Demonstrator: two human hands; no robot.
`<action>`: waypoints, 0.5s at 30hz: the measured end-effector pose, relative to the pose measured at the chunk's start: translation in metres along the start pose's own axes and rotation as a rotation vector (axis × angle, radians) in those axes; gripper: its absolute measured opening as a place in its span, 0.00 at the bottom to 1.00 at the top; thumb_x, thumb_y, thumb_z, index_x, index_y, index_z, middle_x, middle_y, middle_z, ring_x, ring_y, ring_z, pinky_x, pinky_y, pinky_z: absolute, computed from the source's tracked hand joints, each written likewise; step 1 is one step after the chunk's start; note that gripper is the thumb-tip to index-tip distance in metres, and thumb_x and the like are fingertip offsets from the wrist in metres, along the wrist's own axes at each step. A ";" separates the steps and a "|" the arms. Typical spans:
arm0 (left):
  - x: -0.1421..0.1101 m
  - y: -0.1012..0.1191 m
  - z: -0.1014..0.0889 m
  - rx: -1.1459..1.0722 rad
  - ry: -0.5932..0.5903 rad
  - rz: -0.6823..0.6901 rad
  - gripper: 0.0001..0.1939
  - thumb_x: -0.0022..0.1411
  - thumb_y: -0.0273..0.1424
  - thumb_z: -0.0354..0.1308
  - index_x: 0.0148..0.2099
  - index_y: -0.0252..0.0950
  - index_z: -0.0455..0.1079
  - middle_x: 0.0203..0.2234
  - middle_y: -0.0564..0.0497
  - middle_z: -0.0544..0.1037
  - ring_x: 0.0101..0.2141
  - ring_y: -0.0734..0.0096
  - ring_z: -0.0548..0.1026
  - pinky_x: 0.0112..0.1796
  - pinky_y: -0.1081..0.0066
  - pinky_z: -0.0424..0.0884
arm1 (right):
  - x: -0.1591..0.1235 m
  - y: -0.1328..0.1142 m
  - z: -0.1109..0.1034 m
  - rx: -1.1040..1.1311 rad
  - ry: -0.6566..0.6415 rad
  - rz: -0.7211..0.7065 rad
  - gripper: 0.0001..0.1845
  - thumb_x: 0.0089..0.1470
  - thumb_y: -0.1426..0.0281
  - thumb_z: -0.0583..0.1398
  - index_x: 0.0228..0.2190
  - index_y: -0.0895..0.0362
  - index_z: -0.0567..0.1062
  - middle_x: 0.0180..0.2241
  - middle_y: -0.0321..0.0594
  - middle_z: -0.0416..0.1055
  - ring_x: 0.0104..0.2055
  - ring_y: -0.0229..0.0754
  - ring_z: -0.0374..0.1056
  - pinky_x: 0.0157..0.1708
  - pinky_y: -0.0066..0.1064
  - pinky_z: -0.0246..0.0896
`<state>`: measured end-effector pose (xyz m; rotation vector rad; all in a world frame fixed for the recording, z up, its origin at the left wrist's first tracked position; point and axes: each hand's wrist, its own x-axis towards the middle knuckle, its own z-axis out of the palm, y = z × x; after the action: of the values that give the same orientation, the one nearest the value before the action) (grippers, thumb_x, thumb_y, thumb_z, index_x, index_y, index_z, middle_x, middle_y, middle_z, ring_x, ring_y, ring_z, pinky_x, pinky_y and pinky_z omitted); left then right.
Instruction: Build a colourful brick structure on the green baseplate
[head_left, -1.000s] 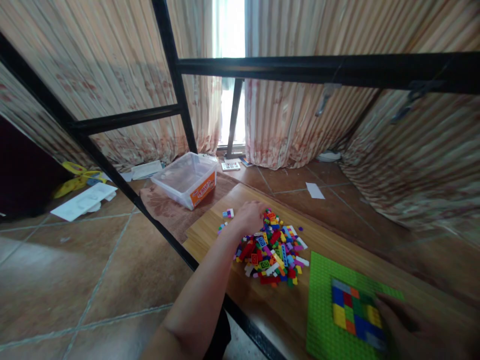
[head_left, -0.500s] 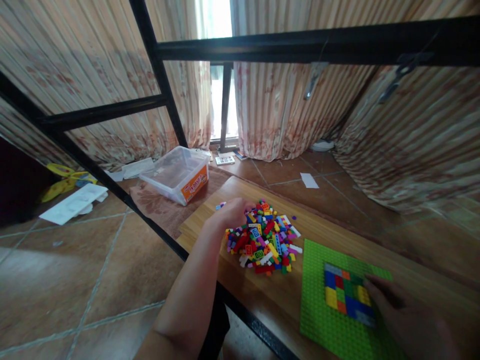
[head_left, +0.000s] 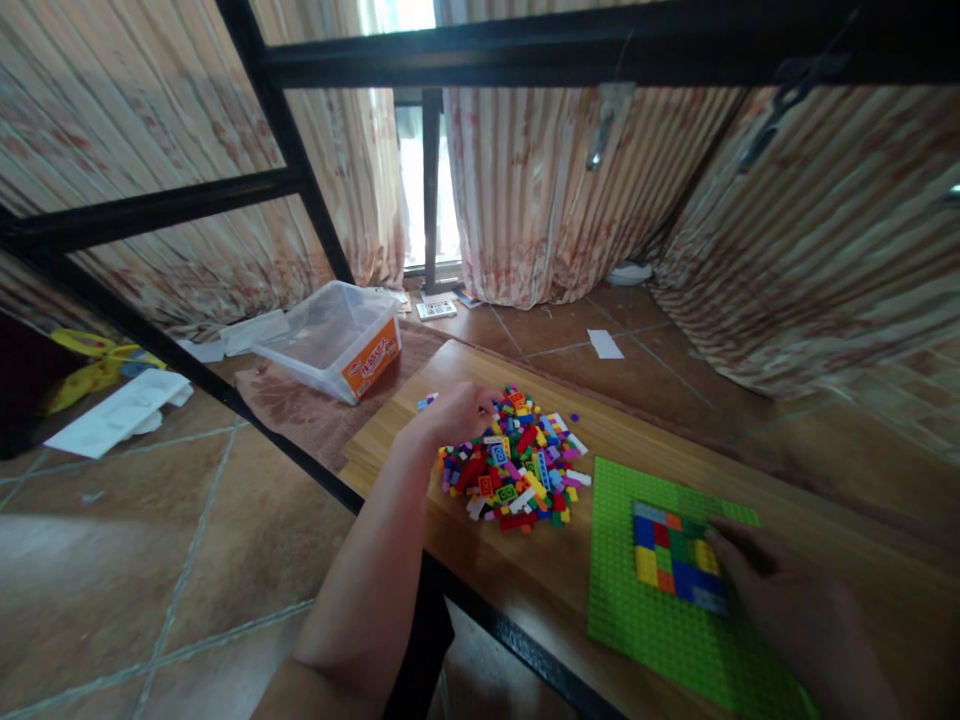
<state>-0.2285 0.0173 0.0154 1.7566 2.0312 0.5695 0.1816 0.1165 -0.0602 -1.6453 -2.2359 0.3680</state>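
Note:
My left hand [head_left: 461, 408] reaches over the far left side of a pile of loose toy bricks [head_left: 517, 470] in many colours. Its fingers are curled down, and whatever is between them is hidden. On the right lies a green baseplate [head_left: 611, 570], with a flat rectangular patch of blue, yellow, red, orange, green and grey bricks [head_left: 675, 560] on it. My right hand [head_left: 780, 595] rests at the patch's right edge, fingertips together against the bricks. Its shadowed fingers cover that corner, so I cannot see any piece in them.
Pile and baseplate are on a wooden table [head_left: 420, 470]. Behind its left end stands a clear plastic bin [head_left: 330, 340] with an orange label on a brown mat [head_left: 259, 395]. A black metal frame [head_left: 300, 180] crosses the view before striped curtains [head_left: 525, 200]. Papers lie on the tiled floor.
The view has shifted slightly, so everything sits a little further left and up. Both hands stay about where they were, the left at the pile and the right at the brick patch.

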 end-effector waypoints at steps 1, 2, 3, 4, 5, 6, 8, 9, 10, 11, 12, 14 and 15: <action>0.000 0.001 0.000 -0.013 0.012 0.013 0.20 0.59 0.24 0.54 0.52 0.38 0.75 0.36 0.50 0.83 0.38 0.67 0.79 0.40 0.72 0.72 | 0.000 -0.001 0.000 -0.003 -0.016 0.032 0.26 0.49 0.46 0.55 0.38 0.50 0.81 0.29 0.42 0.80 0.26 0.52 0.75 0.25 0.40 0.68; 0.001 0.002 0.000 -0.027 0.025 0.026 0.19 0.60 0.25 0.53 0.52 0.38 0.75 0.35 0.50 0.83 0.37 0.67 0.79 0.39 0.72 0.71 | 0.000 -0.002 0.000 0.000 -0.040 0.074 0.27 0.48 0.46 0.56 0.39 0.50 0.81 0.30 0.41 0.80 0.28 0.52 0.75 0.27 0.40 0.69; 0.002 0.003 0.000 -0.042 0.040 0.042 0.18 0.60 0.26 0.53 0.52 0.37 0.75 0.34 0.50 0.83 0.37 0.67 0.79 0.39 0.71 0.71 | 0.000 -0.003 -0.001 0.008 -0.058 0.108 0.27 0.47 0.46 0.56 0.39 0.49 0.81 0.31 0.41 0.80 0.30 0.53 0.76 0.29 0.41 0.69; 0.002 0.004 0.000 -0.055 0.052 0.062 0.18 0.61 0.26 0.53 0.52 0.37 0.75 0.35 0.50 0.83 0.37 0.67 0.79 0.39 0.71 0.71 | 0.000 -0.005 -0.001 0.019 -0.063 0.116 0.26 0.47 0.47 0.56 0.39 0.49 0.81 0.33 0.41 0.81 0.32 0.53 0.76 0.31 0.41 0.70; 0.003 0.006 0.001 -0.069 0.059 0.085 0.18 0.60 0.26 0.54 0.52 0.37 0.75 0.35 0.50 0.82 0.37 0.67 0.79 0.40 0.71 0.71 | 0.000 -0.007 -0.002 0.030 -0.061 0.117 0.26 0.46 0.47 0.57 0.38 0.49 0.81 0.34 0.41 0.81 0.33 0.53 0.76 0.32 0.41 0.70; 0.003 0.009 0.002 -0.084 0.056 0.110 0.18 0.60 0.26 0.55 0.52 0.37 0.75 0.35 0.50 0.82 0.38 0.67 0.79 0.41 0.70 0.71 | -0.001 -0.008 -0.002 0.040 -0.056 0.115 0.26 0.46 0.47 0.57 0.38 0.49 0.81 0.35 0.41 0.81 0.34 0.53 0.76 0.33 0.41 0.70; 0.004 0.016 0.005 -0.120 0.019 0.153 0.19 0.58 0.27 0.57 0.52 0.36 0.74 0.37 0.49 0.82 0.38 0.67 0.78 0.43 0.69 0.71 | -0.001 -0.011 -0.003 0.056 -0.037 0.100 0.26 0.47 0.47 0.56 0.38 0.50 0.81 0.36 0.42 0.81 0.34 0.52 0.76 0.34 0.40 0.70; 0.003 0.020 0.006 -0.138 -0.016 0.171 0.20 0.57 0.27 0.58 0.53 0.36 0.74 0.37 0.49 0.82 0.37 0.68 0.78 0.42 0.69 0.71 | -0.002 -0.012 -0.003 0.063 -0.027 0.092 0.26 0.48 0.48 0.56 0.38 0.51 0.81 0.36 0.42 0.81 0.34 0.51 0.76 0.34 0.40 0.70; 0.003 0.025 0.007 -0.153 -0.056 0.182 0.22 0.56 0.27 0.59 0.54 0.35 0.73 0.37 0.49 0.82 0.36 0.68 0.78 0.41 0.69 0.71 | -0.002 -0.013 -0.003 0.068 -0.022 0.087 0.26 0.48 0.48 0.56 0.38 0.51 0.81 0.36 0.42 0.81 0.34 0.51 0.76 0.34 0.40 0.70; 0.003 0.029 0.008 -0.162 -0.097 0.190 0.23 0.55 0.28 0.60 0.55 0.34 0.72 0.37 0.49 0.82 0.35 0.69 0.78 0.40 0.70 0.71 | -0.002 -0.013 -0.003 0.071 -0.019 0.085 0.25 0.48 0.48 0.56 0.38 0.51 0.81 0.36 0.42 0.81 0.34 0.50 0.76 0.35 0.40 0.70; 0.002 0.033 0.009 -0.160 -0.134 0.194 0.23 0.55 0.28 0.60 0.55 0.34 0.72 0.36 0.49 0.82 0.34 0.69 0.77 0.39 0.70 0.71 | -0.003 -0.014 -0.003 0.072 -0.020 0.084 0.25 0.48 0.48 0.56 0.38 0.51 0.81 0.36 0.42 0.81 0.34 0.50 0.76 0.35 0.40 0.70; 0.002 0.039 0.011 -0.123 -0.191 0.193 0.23 0.53 0.28 0.60 0.54 0.35 0.73 0.36 0.50 0.81 0.33 0.70 0.77 0.37 0.71 0.71 | -0.003 -0.014 -0.004 0.072 -0.016 0.080 0.25 0.48 0.49 0.56 0.37 0.51 0.81 0.35 0.42 0.81 0.34 0.51 0.77 0.34 0.39 0.70; 0.002 0.041 0.012 -0.097 -0.206 0.187 0.23 0.52 0.27 0.60 0.53 0.36 0.73 0.36 0.51 0.81 0.33 0.70 0.77 0.37 0.72 0.70 | -0.003 -0.015 -0.004 0.073 -0.011 0.071 0.24 0.48 0.49 0.56 0.37 0.51 0.81 0.35 0.42 0.81 0.34 0.50 0.77 0.34 0.39 0.70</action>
<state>-0.1887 0.0246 0.0277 1.8756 1.6864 0.5100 0.1713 0.1095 -0.0513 -1.6919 -2.1499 0.4726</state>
